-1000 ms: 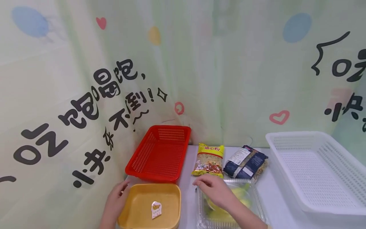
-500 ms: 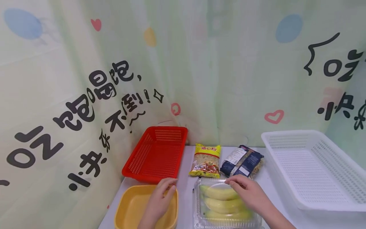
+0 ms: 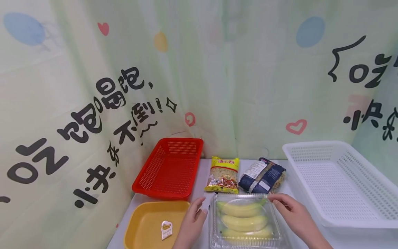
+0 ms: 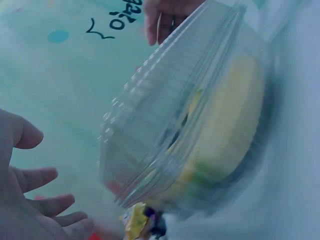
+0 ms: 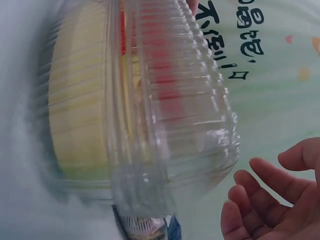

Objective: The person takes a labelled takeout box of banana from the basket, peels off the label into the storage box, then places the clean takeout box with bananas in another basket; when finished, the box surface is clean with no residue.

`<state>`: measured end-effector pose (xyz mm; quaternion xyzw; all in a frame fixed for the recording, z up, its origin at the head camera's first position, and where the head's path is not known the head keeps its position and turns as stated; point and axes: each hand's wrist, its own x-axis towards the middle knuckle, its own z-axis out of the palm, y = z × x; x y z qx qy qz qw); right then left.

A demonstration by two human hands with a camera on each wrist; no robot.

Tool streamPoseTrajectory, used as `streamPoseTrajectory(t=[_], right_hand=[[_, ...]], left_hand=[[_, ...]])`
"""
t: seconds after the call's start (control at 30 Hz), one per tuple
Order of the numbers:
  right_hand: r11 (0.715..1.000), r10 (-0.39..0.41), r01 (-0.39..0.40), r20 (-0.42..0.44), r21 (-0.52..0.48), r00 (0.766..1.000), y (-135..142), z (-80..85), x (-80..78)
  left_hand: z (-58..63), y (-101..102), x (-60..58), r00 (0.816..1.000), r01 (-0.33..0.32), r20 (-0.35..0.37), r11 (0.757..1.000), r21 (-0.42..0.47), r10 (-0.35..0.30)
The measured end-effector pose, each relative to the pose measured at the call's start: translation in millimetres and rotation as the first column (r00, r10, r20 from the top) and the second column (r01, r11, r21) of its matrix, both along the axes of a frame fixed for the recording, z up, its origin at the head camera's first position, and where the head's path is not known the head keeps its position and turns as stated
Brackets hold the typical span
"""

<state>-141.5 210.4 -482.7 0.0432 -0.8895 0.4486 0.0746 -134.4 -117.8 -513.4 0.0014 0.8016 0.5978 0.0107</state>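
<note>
A clear plastic clamshell box with bananas in it sits on the table in front of me. My left hand is held at its left side, fingers spread and apart from the box in the left wrist view. On the other side, my right hand has its fingertips by the far right corner of the lid. Loosely bent fingers with nothing in them show beside the box in the right wrist view. Left of the box stands a yellow basin, partly covered by my left hand.
A banana-print label lies in the basin. Behind it is a red basket. A yellow pasta bag and a dark blue bag lie behind the box. A white basket stands at right.
My left hand has moved right, from the basin's left edge across it to the box's left side. My right hand has moved right, off the box's lid to its right side.
</note>
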Motion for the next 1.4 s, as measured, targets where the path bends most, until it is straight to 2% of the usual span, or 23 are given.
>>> streamPoseTrajectory(t=[0.1,0.27,0.33,0.43,0.63,0.83,1.0,1.2,1.4], right_hand=[[1.000,-0.015,0.015,0.025,0.003,1.000,5,-6.8,0.5],[1.000,-0.022,0.022,0.020,0.022,1.000,10,-20.2,1.0],[1.000,-0.015,0.014,0.023,0.026,1.000,12,-25.7,0.2],[1.000,0.000,-0.002,0.080,0.022,0.997,15,-33.5,-0.6],[0.999,0.026,-0.018,0.184,-0.041,0.983,15,-46.6,-2.4],[0.998,0.036,-0.022,0.275,-0.052,0.961,15,-55.0,-6.2],[0.989,0.108,-0.067,0.331,-0.134,0.937,18,-59.9,-7.5],[0.966,0.211,-0.138,0.364,-0.217,0.907,22,-65.2,-9.7],[0.956,0.260,-0.179,0.393,-0.231,0.882,24,-66.9,-12.1]], left_hand=[[-5.9,7,3.1,1.000,0.008,-0.022,0.999,0.036,-0.008],[-15.1,14,7.2,0.999,-0.017,-0.037,0.995,0.103,0.021],[-18.3,17,7.8,0.999,-0.031,-0.024,0.991,0.131,0.034],[-22.2,21,7.1,0.999,-0.039,0.004,0.988,0.148,0.039],[-28.6,26,6.2,0.998,-0.049,0.048,0.996,0.079,0.046],[-32.4,26,4.1,0.998,-0.012,0.069,0.997,0.070,0.007],[-35.9,25,2.9,0.996,0.009,0.091,1.000,0.027,-0.011],[-40.0,25,4.4,0.999,0.009,0.052,1.000,0.019,-0.010],[-38.4,25,2.3,0.993,-0.008,0.115,1.000,-0.029,0.011]])
